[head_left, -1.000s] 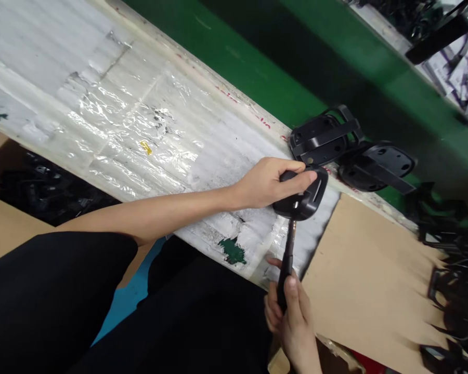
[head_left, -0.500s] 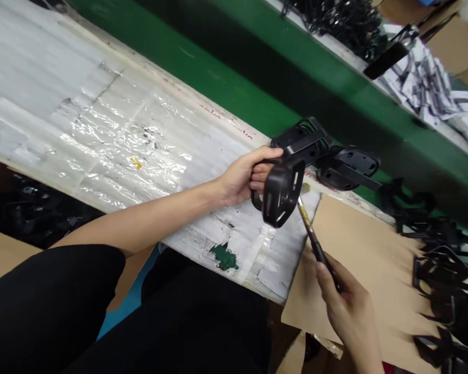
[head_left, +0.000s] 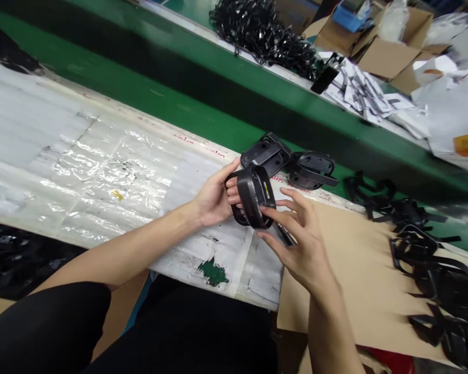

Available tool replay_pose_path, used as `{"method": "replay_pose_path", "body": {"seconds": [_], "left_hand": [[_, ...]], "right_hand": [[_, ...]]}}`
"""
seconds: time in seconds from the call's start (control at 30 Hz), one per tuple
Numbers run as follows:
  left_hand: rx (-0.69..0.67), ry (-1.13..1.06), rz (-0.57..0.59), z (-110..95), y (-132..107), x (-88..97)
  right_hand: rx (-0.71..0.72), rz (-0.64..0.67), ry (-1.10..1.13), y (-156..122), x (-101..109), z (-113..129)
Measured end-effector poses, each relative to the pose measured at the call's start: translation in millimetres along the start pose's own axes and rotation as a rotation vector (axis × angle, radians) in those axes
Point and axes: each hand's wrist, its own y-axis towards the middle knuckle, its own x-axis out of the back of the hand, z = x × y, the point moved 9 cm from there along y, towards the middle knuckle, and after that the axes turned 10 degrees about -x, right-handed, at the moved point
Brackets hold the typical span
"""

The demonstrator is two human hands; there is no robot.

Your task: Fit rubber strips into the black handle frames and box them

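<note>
My left hand (head_left: 218, 195) grips a black plastic frame-like part (head_left: 253, 200) by its left side, with several fingers through its opening. The part is held tilted above the white-covered bench. Close to its lower right side is my right hand (head_left: 302, 228), fingers spread and holding nothing; one fingertip reaches the part's edge, and I cannot tell whether it presses on it. Below this hand a dark-handled brush (head_left: 285, 235) lies on the bench, mostly hidden. Just behind the held part rest another black plastic part (head_left: 267, 156) and a similar black piece (head_left: 312, 169).
Brown cardboard (head_left: 343, 270) covers the bench's right side, with several black parts (head_left: 444, 275) along its far right. Beyond a green conveyor belt (head_left: 156, 93) lie heaped black cables (head_left: 265, 31), folded white papers (head_left: 362, 88) and an open carton (head_left: 390, 57).
My right hand has let go of the brush and moved up and left to the black part. The view has shifted, showing more of the far side.
</note>
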Motion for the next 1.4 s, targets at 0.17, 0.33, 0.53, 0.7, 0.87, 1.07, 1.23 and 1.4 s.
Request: {"method": "replay_pose_path", "body": {"seconds": [0.17, 0.33, 0.53, 0.7, 0.87, 1.07, 1.23, 1.4], "left_hand": [[0.111, -0.303, -0.055, -5, -8, -10.5], [0.007, -0.173, 0.09, -7, -13, -24.6], [0.048, -0.125, 0.12, 10, -23, -29.0], [0.173, -0.168, 0.151, 25, -33, -42.4], [0.207, -0.116, 0.196, 33, -38, -45.7], [0.204, 0.006, 0.325, 28, -44, -52.1], [0.277, -0.074, 0.379, 27, -52, -63.8], [0.316, -0.119, 0.264, 25, -57, -65.1]], "right_hand": [[-0.112, -0.078, 0.187, 8, -12, -20], [-0.273, -0.17, 0.452, -5, -13, -37], [-0.423, 0.029, 0.701, -17, -22, -40], [-0.47, 0.102, 0.87, -20, -26, -33], [-0.487, 0.173, 0.886, -21, -27, -22], [-0.47, 0.041, 0.705, -18, 2, -18], [-0.543, 0.123, 0.895, -21, 7, -11], [-0.556, 0.156, 0.96, -21, 6, 0]]}}
